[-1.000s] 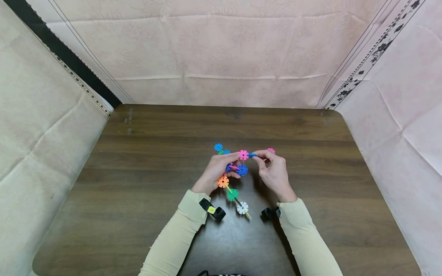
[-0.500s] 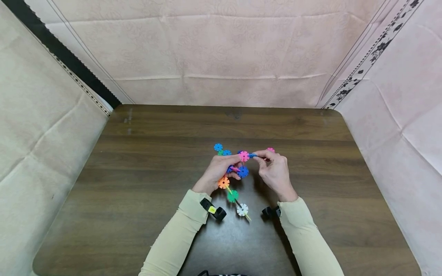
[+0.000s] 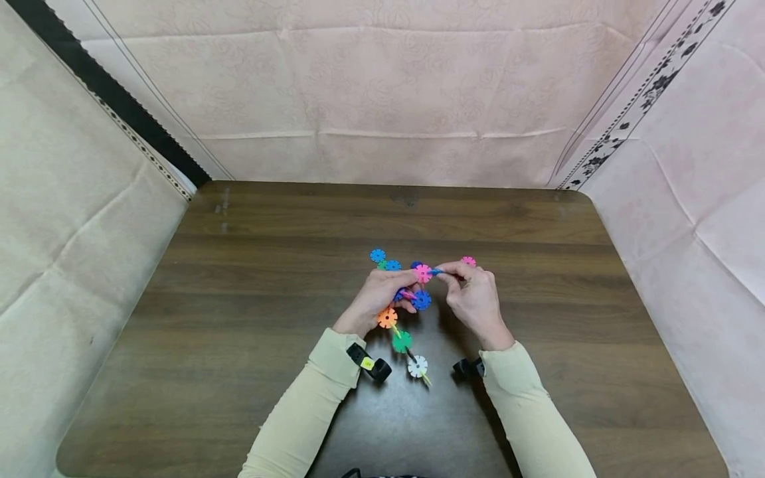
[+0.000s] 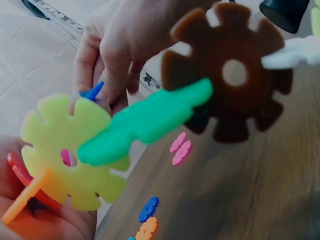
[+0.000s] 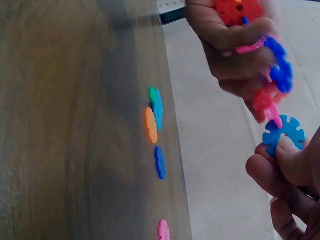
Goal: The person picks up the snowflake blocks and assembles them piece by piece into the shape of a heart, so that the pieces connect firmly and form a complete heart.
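While the left hand (image 3: 372,297) grips a disc chain (image 3: 402,342) above the worktop (image 3: 269,265), the right hand (image 3: 475,302) pinches a blue disc (image 5: 282,125) touching it.
The disc chain trails toward the near edge; loose discs (image 3: 378,252) lie between the hands and the far edge.

Room left of the left hand (image 3: 373,295), loose discs (image 3: 378,255) just beyond.

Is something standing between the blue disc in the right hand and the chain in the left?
Nothing visible does: in the right wrist view, the blue disc pinched by the right hand appears to touch a pink disc of the chain in the left hand.
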`<state>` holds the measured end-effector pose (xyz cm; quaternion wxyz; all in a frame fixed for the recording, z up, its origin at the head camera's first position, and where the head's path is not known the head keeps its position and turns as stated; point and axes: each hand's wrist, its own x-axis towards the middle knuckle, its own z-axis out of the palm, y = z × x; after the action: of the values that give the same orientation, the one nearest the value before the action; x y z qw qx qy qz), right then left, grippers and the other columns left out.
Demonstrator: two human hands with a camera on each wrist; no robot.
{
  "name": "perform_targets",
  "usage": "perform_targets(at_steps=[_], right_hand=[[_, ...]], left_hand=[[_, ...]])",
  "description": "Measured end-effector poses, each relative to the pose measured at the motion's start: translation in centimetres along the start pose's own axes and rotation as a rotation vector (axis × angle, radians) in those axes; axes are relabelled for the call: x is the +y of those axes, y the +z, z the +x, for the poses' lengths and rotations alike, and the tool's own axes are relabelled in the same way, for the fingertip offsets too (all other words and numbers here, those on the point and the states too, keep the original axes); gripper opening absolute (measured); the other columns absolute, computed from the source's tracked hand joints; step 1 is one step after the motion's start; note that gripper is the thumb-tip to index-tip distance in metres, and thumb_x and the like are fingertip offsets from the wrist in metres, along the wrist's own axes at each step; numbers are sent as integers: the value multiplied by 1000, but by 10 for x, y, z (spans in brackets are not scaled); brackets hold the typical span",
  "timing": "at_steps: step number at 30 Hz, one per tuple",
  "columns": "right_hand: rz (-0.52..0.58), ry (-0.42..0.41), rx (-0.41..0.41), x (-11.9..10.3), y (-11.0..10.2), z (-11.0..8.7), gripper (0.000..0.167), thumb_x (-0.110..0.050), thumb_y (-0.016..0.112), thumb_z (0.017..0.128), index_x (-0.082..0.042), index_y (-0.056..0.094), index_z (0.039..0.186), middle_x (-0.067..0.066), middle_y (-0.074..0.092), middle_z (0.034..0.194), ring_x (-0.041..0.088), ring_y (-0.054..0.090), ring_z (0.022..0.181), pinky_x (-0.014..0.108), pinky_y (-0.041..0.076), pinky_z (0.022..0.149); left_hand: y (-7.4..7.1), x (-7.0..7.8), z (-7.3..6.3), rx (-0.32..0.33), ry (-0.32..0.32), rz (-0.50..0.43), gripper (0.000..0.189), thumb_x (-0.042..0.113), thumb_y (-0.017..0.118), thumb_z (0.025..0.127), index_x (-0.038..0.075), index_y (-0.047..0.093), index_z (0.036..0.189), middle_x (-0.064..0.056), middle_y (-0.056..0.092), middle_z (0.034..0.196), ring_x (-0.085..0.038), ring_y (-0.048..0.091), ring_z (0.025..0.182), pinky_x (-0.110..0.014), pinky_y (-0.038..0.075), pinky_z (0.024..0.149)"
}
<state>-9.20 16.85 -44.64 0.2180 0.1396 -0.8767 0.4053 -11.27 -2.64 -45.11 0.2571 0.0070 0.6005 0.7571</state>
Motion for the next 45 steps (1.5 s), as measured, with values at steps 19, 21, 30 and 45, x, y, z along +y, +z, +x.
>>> perform_targets(at_steps=[19,21,30,45], right_hand=[[174,103,-78,3,3,-4,14,-15,71,90,-13,74,104,-2,71,95,14,59,72,29,52,57],[185,108,-102,4,2,-4,17,-14,71,89,-14,73,106,-2,72,97,15,59,72,30,51,55],[86,201,-204,18,-7,3,35,-29,65,94,-9,66,122,3,66,103,19,60,87,38,54,75],[-222,396,-357,44,-3,4,32,-25,68,93,-2,67,116,16,55,112,32,44,106,49,43,89]], left_hand=[[-2,2,-2,-29,-26,-35,39,34,62,96,0,65,115,-10,65,94,-17,64,70,-35,59,66],[-3,2,-1,-41,-36,-31,45,36,62,95,-2,64,119,-12,66,99,-18,65,72,-35,59,67],[-7,2,0,-27,-12,17,39,33,63,95,0,68,116,-14,71,107,-17,66,76,-35,59,67],[-9,0,-1,23,10,71,34,33,64,94,9,69,118,-12,71,107,-17,66,79,-32,58,71]])
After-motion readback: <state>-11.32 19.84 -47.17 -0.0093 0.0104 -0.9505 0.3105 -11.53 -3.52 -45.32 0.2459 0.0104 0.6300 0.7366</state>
